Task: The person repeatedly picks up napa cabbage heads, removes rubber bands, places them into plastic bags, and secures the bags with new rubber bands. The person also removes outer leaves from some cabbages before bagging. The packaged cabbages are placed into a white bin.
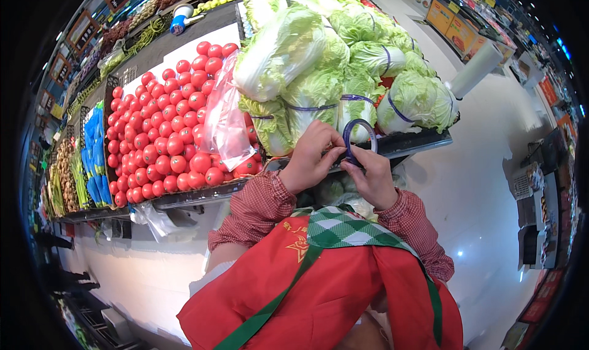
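A roll of purple tape (348,140) stands on edge between my hands, in front of the stacked cabbages. My right hand (375,175) grips its lower rim between thumb and fingers. At the roll's left side, the thumb and fingertips of my left hand (313,154) pinch close against the tape; any loose end between them is too small to make out. Just beyond lies a heap of napa cabbages (315,90), several bound with purple tape bands. One large napa cabbage (283,51) lies tilted on top, with no band visible.
Left of the cabbages, red tomatoes (161,138) fill a display, with a clear plastic bag (225,115) over their right side. A dark shelf edge (416,142) runs before me. Plastic bags (165,221) hang below it. A plastic roll (476,69) stands at the right corner.
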The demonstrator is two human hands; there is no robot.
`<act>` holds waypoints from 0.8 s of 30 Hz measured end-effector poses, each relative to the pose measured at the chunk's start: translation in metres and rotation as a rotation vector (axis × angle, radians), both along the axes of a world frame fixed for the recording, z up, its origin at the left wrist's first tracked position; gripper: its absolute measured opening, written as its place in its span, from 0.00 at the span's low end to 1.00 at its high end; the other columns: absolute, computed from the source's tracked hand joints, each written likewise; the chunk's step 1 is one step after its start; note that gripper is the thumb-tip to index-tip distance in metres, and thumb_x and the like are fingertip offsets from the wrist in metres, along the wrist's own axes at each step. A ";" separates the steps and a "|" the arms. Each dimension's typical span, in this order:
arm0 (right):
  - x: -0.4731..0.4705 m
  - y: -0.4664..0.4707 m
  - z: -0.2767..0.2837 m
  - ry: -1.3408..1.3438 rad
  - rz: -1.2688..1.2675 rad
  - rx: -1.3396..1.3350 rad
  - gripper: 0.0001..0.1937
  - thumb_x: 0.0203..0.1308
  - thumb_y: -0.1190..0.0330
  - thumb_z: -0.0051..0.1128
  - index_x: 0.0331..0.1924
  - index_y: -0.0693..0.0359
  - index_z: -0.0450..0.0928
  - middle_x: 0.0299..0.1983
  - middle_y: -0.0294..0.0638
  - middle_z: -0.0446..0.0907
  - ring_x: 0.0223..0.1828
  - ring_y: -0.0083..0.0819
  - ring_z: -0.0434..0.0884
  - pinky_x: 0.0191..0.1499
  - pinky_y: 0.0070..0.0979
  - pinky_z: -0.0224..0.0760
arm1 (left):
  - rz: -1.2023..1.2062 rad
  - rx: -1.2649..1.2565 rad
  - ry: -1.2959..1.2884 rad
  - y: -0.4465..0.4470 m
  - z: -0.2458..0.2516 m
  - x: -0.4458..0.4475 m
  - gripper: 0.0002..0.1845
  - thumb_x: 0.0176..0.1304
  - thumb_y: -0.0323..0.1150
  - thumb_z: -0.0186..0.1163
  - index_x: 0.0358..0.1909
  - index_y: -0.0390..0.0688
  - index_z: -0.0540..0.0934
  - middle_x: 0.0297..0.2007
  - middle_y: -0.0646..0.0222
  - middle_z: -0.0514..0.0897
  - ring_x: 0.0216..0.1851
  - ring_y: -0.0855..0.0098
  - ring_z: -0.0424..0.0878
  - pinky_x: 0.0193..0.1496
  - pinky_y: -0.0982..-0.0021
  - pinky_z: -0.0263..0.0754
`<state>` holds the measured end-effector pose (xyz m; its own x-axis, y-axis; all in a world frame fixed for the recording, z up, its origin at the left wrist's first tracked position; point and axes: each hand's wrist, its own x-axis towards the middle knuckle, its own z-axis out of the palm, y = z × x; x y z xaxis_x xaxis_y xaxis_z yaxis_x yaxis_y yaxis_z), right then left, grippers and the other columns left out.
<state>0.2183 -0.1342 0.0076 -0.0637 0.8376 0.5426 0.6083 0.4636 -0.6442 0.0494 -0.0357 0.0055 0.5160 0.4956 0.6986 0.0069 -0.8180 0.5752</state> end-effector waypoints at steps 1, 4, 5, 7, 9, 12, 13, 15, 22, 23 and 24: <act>-0.004 0.004 0.000 0.060 0.015 -0.059 0.17 0.58 0.76 0.64 0.53 0.67 0.79 0.35 0.51 0.84 0.35 0.47 0.85 0.38 0.35 0.77 | 0.029 0.051 -0.009 0.002 -0.002 -0.001 0.10 0.54 0.23 0.68 0.35 0.40 0.77 0.34 0.63 0.78 0.37 0.56 0.74 0.41 0.61 0.69; -0.014 0.013 -0.003 0.228 0.053 -0.181 0.14 0.61 0.77 0.62 0.51 0.67 0.80 0.34 0.52 0.85 0.34 0.41 0.88 0.36 0.30 0.77 | 0.158 0.163 -0.057 0.001 -0.008 -0.005 0.12 0.54 0.23 0.69 0.37 0.40 0.76 0.35 0.63 0.78 0.38 0.55 0.74 0.41 0.60 0.69; -0.015 0.016 -0.004 0.210 0.046 -0.167 0.14 0.61 0.77 0.63 0.51 0.68 0.80 0.34 0.52 0.85 0.34 0.42 0.87 0.36 0.31 0.77 | 0.195 0.203 -0.089 0.000 -0.009 -0.006 0.12 0.54 0.23 0.69 0.37 0.40 0.76 0.35 0.63 0.78 0.38 0.55 0.74 0.41 0.60 0.69; -0.018 0.021 -0.005 0.194 0.048 -0.170 0.14 0.60 0.76 0.63 0.51 0.68 0.80 0.34 0.52 0.84 0.34 0.44 0.87 0.36 0.31 0.77 | 0.250 0.178 -0.132 -0.002 -0.012 -0.008 0.12 0.52 0.23 0.71 0.36 0.40 0.78 0.35 0.63 0.80 0.38 0.56 0.75 0.41 0.60 0.70; -0.020 0.024 -0.005 0.155 0.045 -0.165 0.15 0.60 0.76 0.63 0.51 0.68 0.80 0.35 0.53 0.84 0.34 0.47 0.86 0.36 0.32 0.77 | 0.293 0.169 -0.160 -0.003 -0.013 -0.011 0.11 0.52 0.23 0.71 0.36 0.40 0.79 0.35 0.63 0.80 0.38 0.56 0.76 0.40 0.61 0.71; -0.021 0.028 -0.003 0.110 0.048 -0.117 0.15 0.59 0.76 0.64 0.51 0.68 0.80 0.35 0.53 0.84 0.35 0.50 0.85 0.37 0.33 0.77 | 0.278 0.162 -0.151 0.000 -0.011 -0.015 0.10 0.51 0.23 0.71 0.35 0.40 0.80 0.34 0.63 0.81 0.38 0.56 0.77 0.40 0.61 0.72; -0.022 0.029 -0.002 0.091 0.054 -0.098 0.15 0.59 0.76 0.64 0.51 0.68 0.79 0.35 0.53 0.84 0.35 0.50 0.85 0.37 0.34 0.76 | 0.266 0.161 -0.140 0.002 -0.011 -0.017 0.10 0.52 0.23 0.71 0.35 0.39 0.80 0.35 0.63 0.80 0.38 0.56 0.77 0.40 0.61 0.71; -0.023 0.030 0.000 0.024 0.041 -0.053 0.15 0.59 0.76 0.64 0.51 0.68 0.80 0.36 0.53 0.84 0.35 0.50 0.85 0.38 0.35 0.77 | 0.235 0.151 -0.131 0.006 -0.011 -0.018 0.10 0.52 0.23 0.70 0.35 0.39 0.79 0.35 0.62 0.80 0.38 0.56 0.76 0.40 0.60 0.71; -0.028 0.028 -0.001 0.122 -0.002 -0.159 0.14 0.62 0.75 0.63 0.50 0.69 0.79 0.32 0.52 0.85 0.33 0.47 0.87 0.34 0.32 0.77 | 0.232 0.290 -0.039 0.006 -0.018 -0.017 0.15 0.53 0.21 0.65 0.40 0.40 0.72 0.37 0.59 0.77 0.38 0.53 0.75 0.41 0.59 0.71; -0.029 0.028 -0.002 0.140 0.007 -0.180 0.13 0.62 0.74 0.63 0.50 0.69 0.79 0.31 0.52 0.84 0.32 0.46 0.88 0.33 0.32 0.77 | 0.236 0.321 -0.034 0.006 -0.018 -0.018 0.15 0.53 0.20 0.65 0.40 0.40 0.71 0.37 0.58 0.77 0.38 0.53 0.75 0.41 0.58 0.71; -0.029 0.027 -0.003 0.159 0.022 -0.202 0.13 0.63 0.74 0.63 0.49 0.69 0.79 0.30 0.51 0.84 0.31 0.45 0.88 0.32 0.31 0.77 | 0.226 0.374 -0.036 0.007 -0.016 -0.019 0.16 0.53 0.20 0.64 0.41 0.40 0.71 0.37 0.58 0.77 0.38 0.53 0.75 0.42 0.58 0.72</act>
<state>0.1893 -0.1068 0.0049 -0.0101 0.9294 0.3690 0.4828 0.3276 -0.8121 0.0302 -0.0289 -0.0110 0.3957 0.3032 0.8669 0.1952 -0.9501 0.2432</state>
